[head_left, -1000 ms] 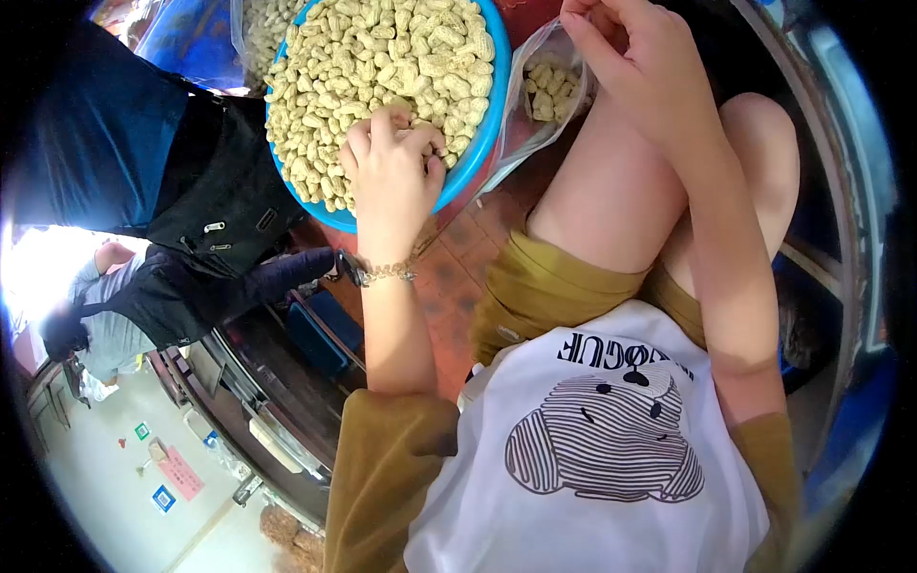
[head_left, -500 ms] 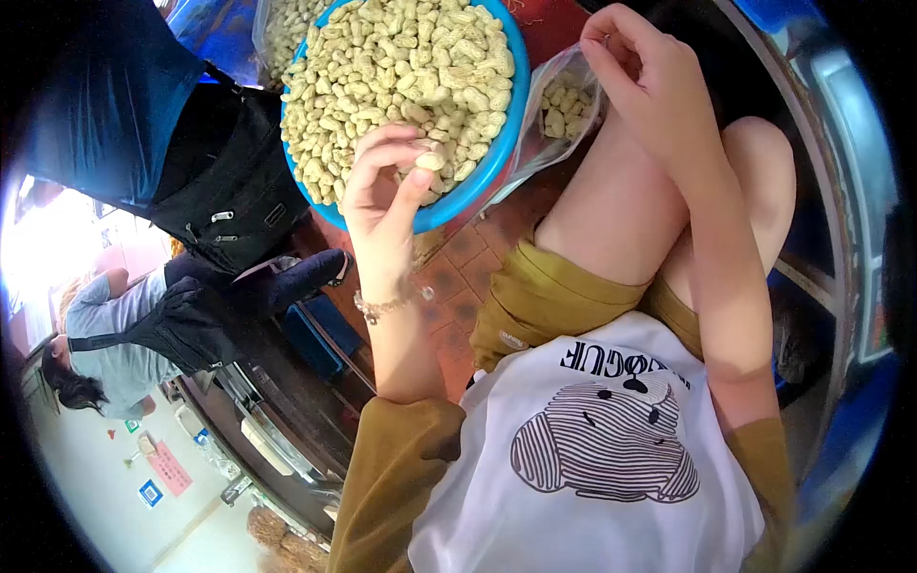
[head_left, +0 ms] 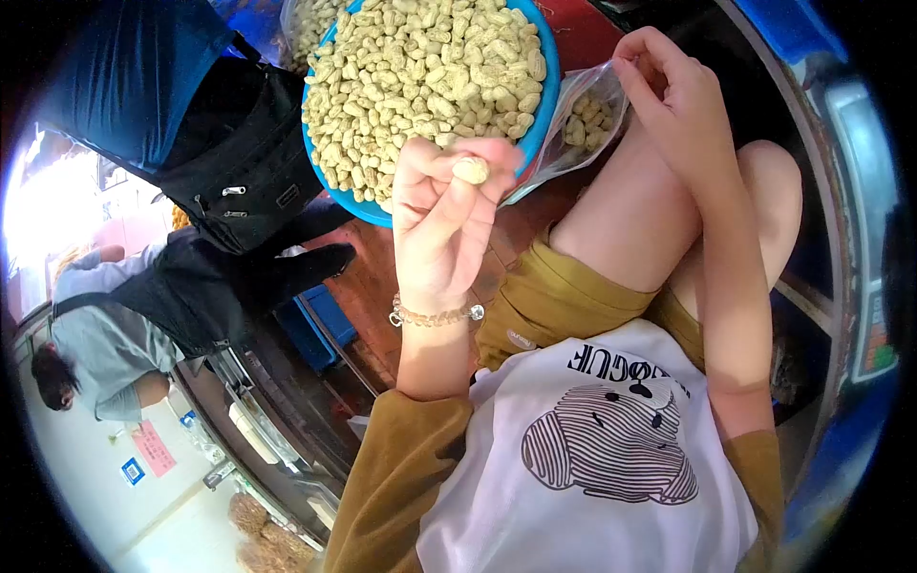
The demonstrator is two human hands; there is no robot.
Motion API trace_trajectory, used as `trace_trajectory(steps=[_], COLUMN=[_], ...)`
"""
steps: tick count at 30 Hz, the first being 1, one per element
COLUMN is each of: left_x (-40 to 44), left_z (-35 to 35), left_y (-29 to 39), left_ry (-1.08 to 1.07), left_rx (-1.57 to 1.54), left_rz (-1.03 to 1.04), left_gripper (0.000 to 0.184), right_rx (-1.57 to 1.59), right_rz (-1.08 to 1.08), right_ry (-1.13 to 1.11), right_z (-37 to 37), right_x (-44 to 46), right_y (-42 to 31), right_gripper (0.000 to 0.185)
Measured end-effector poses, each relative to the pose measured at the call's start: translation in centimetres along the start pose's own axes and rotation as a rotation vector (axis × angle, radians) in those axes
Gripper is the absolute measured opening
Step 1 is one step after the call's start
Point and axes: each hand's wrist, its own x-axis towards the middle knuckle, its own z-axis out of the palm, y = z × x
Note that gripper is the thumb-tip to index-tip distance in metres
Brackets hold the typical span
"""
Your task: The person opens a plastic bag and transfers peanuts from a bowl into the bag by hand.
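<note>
A pale peanut (head_left: 470, 170) is pinched between the thumb and fingers of my left hand (head_left: 444, 220), which is raised over the near edge of a blue basin (head_left: 548, 91). Unshelled peanuts (head_left: 420, 72) fill the basin in a heap. To the right, my right hand (head_left: 676, 91) is closed on the upper edge of a clear plastic bag (head_left: 564, 158). Several peanuts (head_left: 588, 120) lie inside this bag, which leans between the basin and my leg.
Another clear bag of peanuts (head_left: 308, 29) stands behind the basin. At left are a black backpack (head_left: 229, 162) and a person in a grey shirt (head_left: 119, 334), bent over. Reddish floor tiles (head_left: 377, 286) show below the basin. A blue-framed object (head_left: 864, 210) stands at far right.
My left hand has moved right and nearer to me, away from the heap, with the peanut in its fingers. My right hand still grips the bag. The person at left has bent lower.
</note>
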Motion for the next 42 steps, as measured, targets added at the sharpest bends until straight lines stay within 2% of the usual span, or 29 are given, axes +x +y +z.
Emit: trace_trajectory(steps=[4,7,13,16,19,22,25,29,34,35,39,42], left_x=[0.1,0.1,0.3,0.0,-0.3,-0.2,-0.2,0.0,-0.9,-1.0,-1.5,-1.2], left_z=[0.4,0.8,0.9,1.1,1.4,1.2,-0.2,-4.7,-8.1,-8.6,-11.5,-12.0], left_y=[0.2,0.2,0.4,0.5,0.8,0.8,1.6,3.9,7.4,7.8,8.5,7.7], left_ry=[0.052,0.081,-0.018,0.02,0.079,0.055,0.133,0.467,0.713,0.718,0.632,0.749], left_rx=[-0.013,0.41,0.432,0.465,0.493,0.523,0.635,0.971,0.727,0.707,0.759,0.774], left_rz=[-0.051,0.034,0.137,0.148,0.068,0.112,0.064,0.196,0.357,0.361,0.356,0.313], left_gripper=[0.011,0.017,0.029,0.032,0.036,0.033,0.026,0.011,0.013,0.013,0.021,0.021], right_rx=[-0.043,-0.041,-0.064,-0.069,-0.057,-0.09,-0.04,-0.065,0.064,0.021,-0.085,-0.076], right_rz=[0.028,0.037,0.053,0.029,0.061,0.056,0.027,-0.096,0.045,0.105,0.108,0.132], right_ry=[-0.011,-0.025,-0.054,-0.035,-0.058,-0.062,-0.015,0.085,0.058,0.008,-0.002,-0.002], right_z=[0.0,-0.1,-0.3,-0.1,-0.1,-0.2,0.0,-0.2,0.2,0.2,0.8,0.7], right_x=[0.1,0.2,0.3,0.2,0.3,0.4,0.3,-0.1,0.4,0.4,0.5,0.6], right_y=[0.1,-0.1,-0.4,-0.1,0.0,-0.2,-0.1,-0.8,-0.3,-0.6,-0.1,0.1], right_gripper=[0.014,0.015,0.015,0.014,0.014,0.014,0.012,0.011,0.014,0.015,0.016,0.016])
